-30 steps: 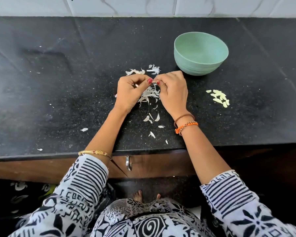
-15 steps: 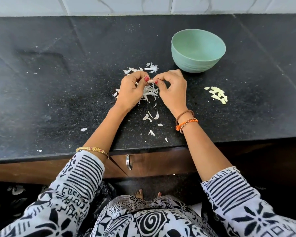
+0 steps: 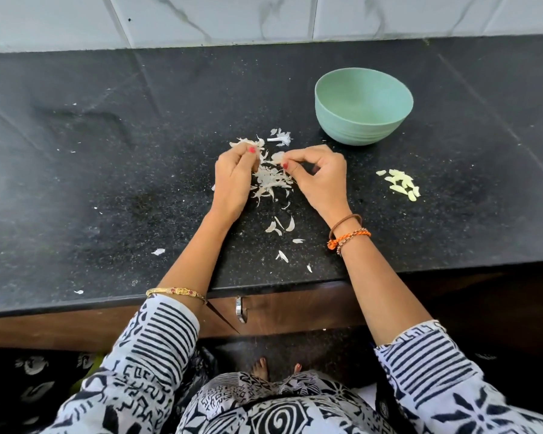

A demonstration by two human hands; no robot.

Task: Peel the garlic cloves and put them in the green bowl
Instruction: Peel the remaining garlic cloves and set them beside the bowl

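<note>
Pinched between thumb and forefinger of the right hand [image 3: 322,177]: a small garlic clove [image 3: 278,157], pale and papery, part of its skin on, held just above the black granite countertop [image 3: 107,170]. Curled in on itself close by, the left hand [image 3: 234,180], fingertips gathered near the thumb and apparently pressed on a shred of skin, though too small to tell for sure. Directly below and between both hands, a loose heap of garlic skins [image 3: 271,181], white and curling, with more flakes [image 3: 279,225] scattered toward the counter's front edge and a stem piece [image 3: 281,139] lying just beyond the heap. To the right of the right hand, well apart from it, a small cluster of peeled garlic cloves [image 3: 402,184], smooth and yellowish, lying on the bare counter. Beyond that cluster and behind the right hand, upright on the counter, the green bowl [image 3: 362,133], its visible inside bare. On the right wrist, orange and brown bands [image 3: 347,234]; on the left, a gold bangle [image 3: 176,292].
</note>
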